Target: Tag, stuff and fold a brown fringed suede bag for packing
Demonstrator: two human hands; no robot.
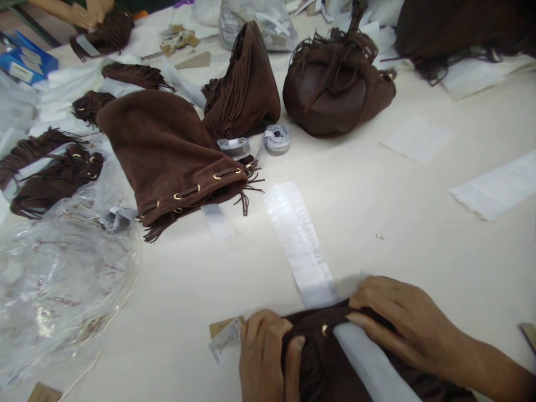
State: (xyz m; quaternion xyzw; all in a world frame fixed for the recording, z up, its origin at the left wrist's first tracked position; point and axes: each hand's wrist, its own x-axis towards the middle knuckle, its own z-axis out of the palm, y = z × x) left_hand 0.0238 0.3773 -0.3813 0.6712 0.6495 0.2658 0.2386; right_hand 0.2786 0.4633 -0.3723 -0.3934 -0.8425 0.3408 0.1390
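A dark brown bag (pixel 322 357) with a gold eyelet lies at the bottom of the head view, partly cut off by the frame. My left hand (pixel 268 354) is closed over its left edge, thumb on the near side. My right hand (pixel 397 321) pinches the top edge further right. Over the bag's front runs a pale wrapped strip (pixel 372 363), passing beneath my right hand. From behind the bag a white paper strip (pixel 299 245) extends across the table. A cardboard tag with a clear sleeve (pixel 226 338) sticks out beside my left hand.
Brown suede bags (pixel 159 145) with fringes stand and lie across the table (pixel 355 212). Clear plastic bags (pixel 62 279) cover the left side. Wrapped coils (pixel 277 139) lie near the middle. At the far left, another person's hands (pixel 90 14) touch a fringed brown piece.
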